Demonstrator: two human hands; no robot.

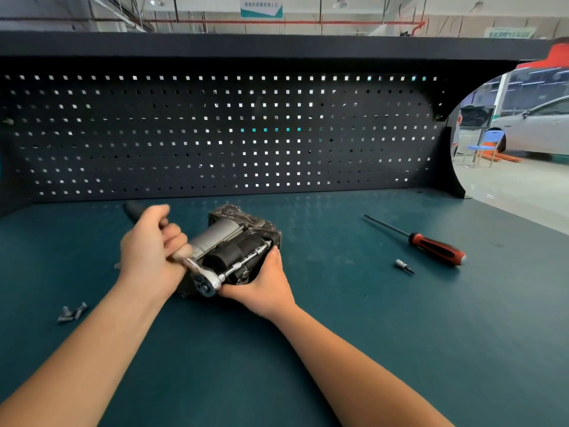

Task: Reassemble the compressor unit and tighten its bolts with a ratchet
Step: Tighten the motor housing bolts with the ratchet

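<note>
**Left hand [151,251] and right hand [264,282] on a compressor unit [234,238]**

Left hand gripped the ratchet [204,283] by its handle; right hand clasped the compressor unit's near end. It lay mid-frame on the teal desk [338,334], a red-handled screwdriver [437,246] to its right.

Even overhead light w/ soft shadows, pegboard [215,134] holes glow from behind, fisheye bend at edges, screwdriver [437,249] sl. blurred.

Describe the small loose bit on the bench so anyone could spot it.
On the teal workbench, look right of the compressor to the red-and-black screwdriver. Just nearer the person than its handle lies the socket bit. It is stubby and silver with a dark tip, unlike the long screwdriver.
</note>
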